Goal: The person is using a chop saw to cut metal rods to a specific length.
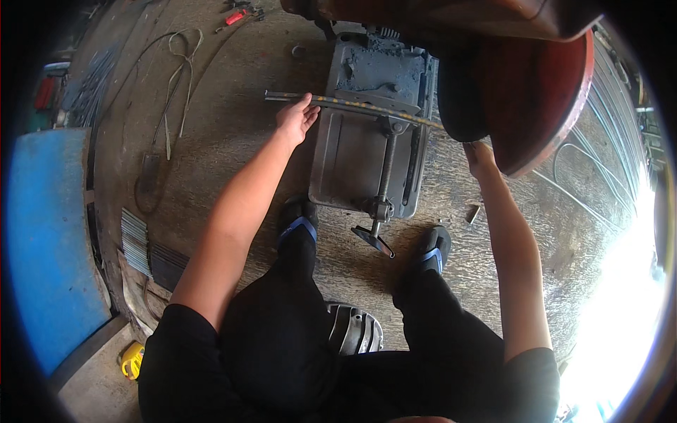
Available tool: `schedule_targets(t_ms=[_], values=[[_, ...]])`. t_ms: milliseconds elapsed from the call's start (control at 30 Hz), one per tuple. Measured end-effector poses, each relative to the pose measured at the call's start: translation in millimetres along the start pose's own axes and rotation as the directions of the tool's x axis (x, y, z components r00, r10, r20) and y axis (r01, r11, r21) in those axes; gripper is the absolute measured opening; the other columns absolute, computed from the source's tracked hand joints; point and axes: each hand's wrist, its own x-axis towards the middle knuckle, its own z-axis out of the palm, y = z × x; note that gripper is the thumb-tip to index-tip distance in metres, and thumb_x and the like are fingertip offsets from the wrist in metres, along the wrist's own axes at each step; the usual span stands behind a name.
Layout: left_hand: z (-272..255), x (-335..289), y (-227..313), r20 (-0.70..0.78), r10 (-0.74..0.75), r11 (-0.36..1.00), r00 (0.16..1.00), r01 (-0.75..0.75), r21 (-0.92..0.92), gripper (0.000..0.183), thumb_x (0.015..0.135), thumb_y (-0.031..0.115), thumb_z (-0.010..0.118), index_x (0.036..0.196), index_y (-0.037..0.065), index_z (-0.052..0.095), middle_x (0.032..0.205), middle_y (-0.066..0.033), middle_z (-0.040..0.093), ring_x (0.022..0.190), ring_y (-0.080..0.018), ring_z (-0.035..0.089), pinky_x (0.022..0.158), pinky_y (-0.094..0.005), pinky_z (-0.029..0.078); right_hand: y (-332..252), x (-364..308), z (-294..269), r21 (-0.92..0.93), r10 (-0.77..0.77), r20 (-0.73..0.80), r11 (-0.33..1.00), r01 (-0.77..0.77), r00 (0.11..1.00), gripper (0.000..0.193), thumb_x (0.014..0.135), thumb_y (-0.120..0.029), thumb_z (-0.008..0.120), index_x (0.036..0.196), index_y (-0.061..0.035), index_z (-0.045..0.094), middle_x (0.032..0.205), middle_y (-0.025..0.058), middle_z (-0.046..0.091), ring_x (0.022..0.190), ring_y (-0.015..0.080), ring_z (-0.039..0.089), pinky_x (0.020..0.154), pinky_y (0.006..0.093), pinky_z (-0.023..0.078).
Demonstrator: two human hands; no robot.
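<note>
Thin metal rods (282, 96), one with yellowish marks, lie across the dark base (338, 162) of a cut-off saw. My left hand (297, 120) grips them near their left end, thumb over the top and fingers loosely curled below. To the right they pass out of sight behind the saw's red round guard (539, 99). My right hand (481, 156) reaches in under the guard's lower edge; its fingers are mostly hidden, so what it holds does not show. The vise screw (388, 166) runs toward me from the rods, ending in a handle (374, 241).
My feet stand either side of the vise handle. A ribbed metal piece (356, 328) sits between my legs. Cables (185, 63) and cut rods (134, 240) lie at left, beside a blue panel (53, 240) and yellow tape measure (132, 360). Long rods (613, 141) lie at right.
</note>
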Motion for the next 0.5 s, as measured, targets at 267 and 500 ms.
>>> schedule_targets(t_ms=[267,500], values=[[2,0,-2,-0.036,0.033,0.999,0.999,-0.034,-0.033,0.018,0.08,0.017,0.073,0.089,0.01,0.059,0.084,-0.0023,0.062,0.08,-0.0153,0.062,0.072,-0.0256,0.052,-21,5,0,0.818,0.036,0.052,-0.575,-0.022,0.998,0.018,0.092,-0.016,0.055,0.094,0.0014,0.062,0.078,0.0194,0.062,0.076,0.0258,0.063,0.066,0.0371,0.045],[1,0,-2,-0.045,0.046,0.999,0.998,-0.047,-0.024,0.02,0.08,0.019,0.074,0.088,0.01,0.058,0.085,-0.0027,0.062,0.08,-0.015,0.062,0.07,-0.0252,0.051,-18,14,9,0.951,0.339,0.246,-0.267,-0.157,0.908,0.021,0.087,-0.008,0.06,0.107,-0.0008,0.057,0.105,0.011,0.059,0.1,0.0175,0.059,0.085,0.0242,0.051]])
